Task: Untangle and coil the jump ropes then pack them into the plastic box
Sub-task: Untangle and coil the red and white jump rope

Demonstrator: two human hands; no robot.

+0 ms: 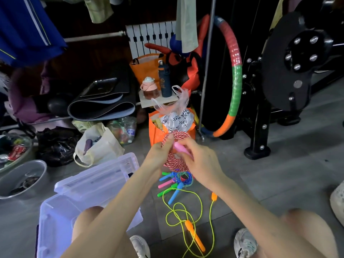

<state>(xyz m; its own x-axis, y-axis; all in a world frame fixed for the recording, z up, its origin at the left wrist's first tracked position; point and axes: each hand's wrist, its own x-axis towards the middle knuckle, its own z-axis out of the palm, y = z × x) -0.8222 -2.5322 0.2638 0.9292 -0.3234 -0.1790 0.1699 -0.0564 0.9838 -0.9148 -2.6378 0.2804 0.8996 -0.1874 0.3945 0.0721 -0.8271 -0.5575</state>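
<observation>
Red-white rope (pixel 175 163) coiled, yellow rope (pixel 194 236) loose, box (pixel 61 216) open

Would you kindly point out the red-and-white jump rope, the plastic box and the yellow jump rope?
red-and-white jump rope (pixel 176 163): head view, lower loops of the coil.
plastic box (pixel 54 220): head view, bare left wall.
yellow jump rope (pixel 195 237): head view, nearer orange handle.

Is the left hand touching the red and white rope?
Touching. The head view shows the left hand gripping the coiled red-and-white jump rope.
</observation>
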